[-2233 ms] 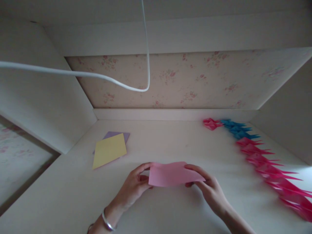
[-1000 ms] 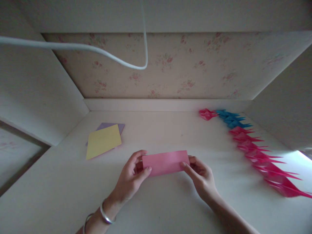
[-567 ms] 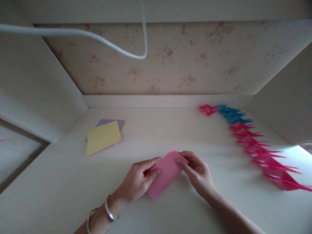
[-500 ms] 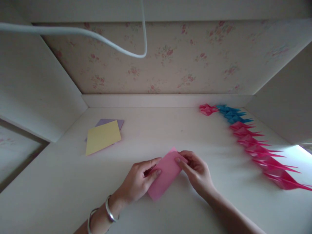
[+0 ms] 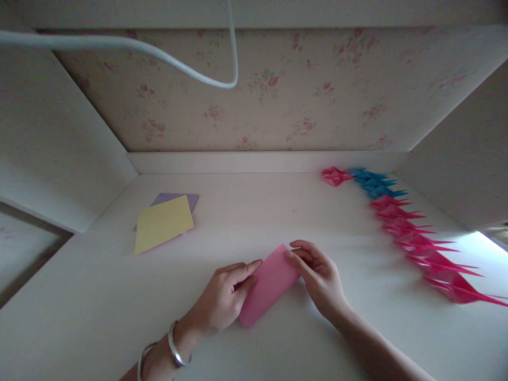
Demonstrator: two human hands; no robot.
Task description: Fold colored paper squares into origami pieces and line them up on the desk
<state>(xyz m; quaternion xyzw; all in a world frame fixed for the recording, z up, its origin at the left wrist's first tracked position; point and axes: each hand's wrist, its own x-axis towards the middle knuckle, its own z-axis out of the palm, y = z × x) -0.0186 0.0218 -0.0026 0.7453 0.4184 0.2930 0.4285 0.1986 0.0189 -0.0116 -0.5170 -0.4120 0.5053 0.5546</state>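
1. Pink paper [image 5: 270, 288], above the table [image 5: 246, 211]: now slanted, upper end to the right, where about 2 s earlier it was stretched across the view; whether it touches the table cannot be told
2. Left hand [image 5: 222, 297]: pinching the paper's left long edge, the thumb drawn back towards that edge
3. Right hand [image 5: 322, 275]: thumb at the upper corner, fingers loosely curled, forefinger newly raised; whether it pinches the corner cannot be told
4. Judged from this, handling has passed from turning the paper to working its edges
5. Unchanged: yellow sheet [image 5: 163, 222] partly over purple sheet [image 5: 192, 200]; pink and blue paper figures [image 5: 456, 283] in a row
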